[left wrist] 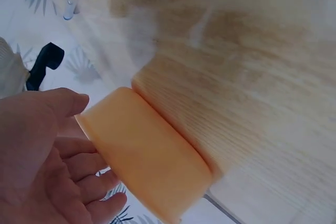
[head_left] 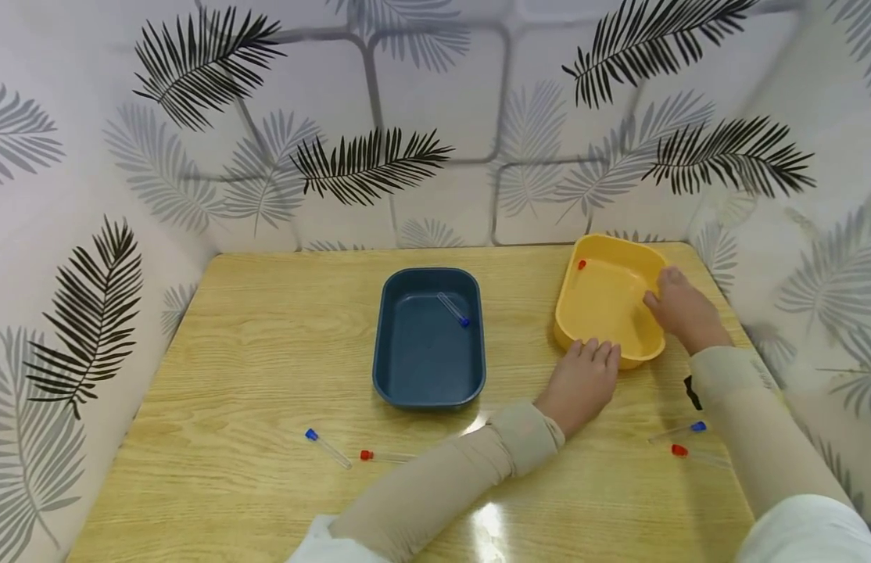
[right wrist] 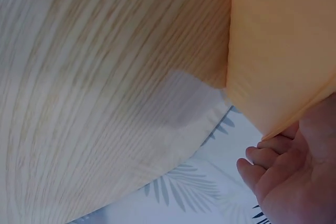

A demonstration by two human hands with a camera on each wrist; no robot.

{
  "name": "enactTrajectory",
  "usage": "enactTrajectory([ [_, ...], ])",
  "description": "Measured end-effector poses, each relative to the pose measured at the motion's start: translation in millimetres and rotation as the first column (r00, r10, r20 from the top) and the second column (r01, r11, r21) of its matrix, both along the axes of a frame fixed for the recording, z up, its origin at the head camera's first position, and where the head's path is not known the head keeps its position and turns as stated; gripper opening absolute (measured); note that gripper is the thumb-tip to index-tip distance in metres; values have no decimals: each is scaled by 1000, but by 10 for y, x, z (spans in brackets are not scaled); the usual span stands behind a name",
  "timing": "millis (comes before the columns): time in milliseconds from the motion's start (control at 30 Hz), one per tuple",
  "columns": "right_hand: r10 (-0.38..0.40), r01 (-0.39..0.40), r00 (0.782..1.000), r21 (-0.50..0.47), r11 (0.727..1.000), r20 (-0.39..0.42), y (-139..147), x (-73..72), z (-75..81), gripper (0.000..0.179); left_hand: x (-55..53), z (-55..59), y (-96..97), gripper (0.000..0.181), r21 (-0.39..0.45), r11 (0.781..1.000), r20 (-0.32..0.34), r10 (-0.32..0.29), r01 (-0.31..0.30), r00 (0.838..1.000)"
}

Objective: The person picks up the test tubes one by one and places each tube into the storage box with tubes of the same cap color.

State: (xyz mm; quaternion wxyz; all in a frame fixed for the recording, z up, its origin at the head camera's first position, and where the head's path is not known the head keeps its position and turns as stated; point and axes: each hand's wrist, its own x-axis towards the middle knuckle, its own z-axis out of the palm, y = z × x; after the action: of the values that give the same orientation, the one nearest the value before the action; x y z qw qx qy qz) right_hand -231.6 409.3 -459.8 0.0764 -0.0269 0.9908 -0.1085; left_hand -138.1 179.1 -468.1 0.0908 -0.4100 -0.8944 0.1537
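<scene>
A yellow plastic bin [head_left: 607,301] stands at the back right of the table. At its near rim, my left hand [head_left: 583,383] grips the edge, fingers reaching over the rim; the left wrist view shows the thumb by the bin's outer wall [left wrist: 147,150]. My right hand [head_left: 685,309] holds the right-hand rim, and in the right wrist view its fingers [right wrist: 257,166] curl at the edge of the yellow wall [right wrist: 283,40]. Inside the bin, near the far left corner, lies a small red cap [head_left: 582,265].
A dark blue bin [head_left: 428,403] holding a blue-capped tube [head_left: 453,310] stands mid-table. Near the front left lie a blue-capped tube [head_left: 328,449] and a red-capped tube [head_left: 367,455]. Beside the right sleeve are another blue-capped tube [head_left: 697,427] and red-capped tube [head_left: 680,451]. Patterned fabric [head_left: 435,117] surrounds the table.
</scene>
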Motion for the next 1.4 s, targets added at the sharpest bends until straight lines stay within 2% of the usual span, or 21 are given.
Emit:
enactTrajectory([
  [200,46,-46,998,-6,999,-30,-64,-54,-63,61,117,34,-68,45,-29,1000,-3,-7,7,1000],
  [500,76,-77,995,-12,997,-60,-221,-116,-128,59,200,-56,-212,45,40,999,-30,-21,23,999],
  [833,127,-129,990,-28,991,-68,-391,-91,-111,59,302,-113,-311,43,129,992,-51,5,2,999],
  [967,143,-145,987,-26,989,-75,-459,-94,-99,58,337,-137,-342,45,141,990,-47,21,-14,999],
  [1233,165,-167,983,-24,986,-87,-587,-105,-108,57,412,-97,-422,56,147,988,-30,52,-47,998],
  [1400,178,-182,979,-34,983,-95,-653,-109,-132,57,445,-66,-468,49,148,988,-18,57,-53,998],
])
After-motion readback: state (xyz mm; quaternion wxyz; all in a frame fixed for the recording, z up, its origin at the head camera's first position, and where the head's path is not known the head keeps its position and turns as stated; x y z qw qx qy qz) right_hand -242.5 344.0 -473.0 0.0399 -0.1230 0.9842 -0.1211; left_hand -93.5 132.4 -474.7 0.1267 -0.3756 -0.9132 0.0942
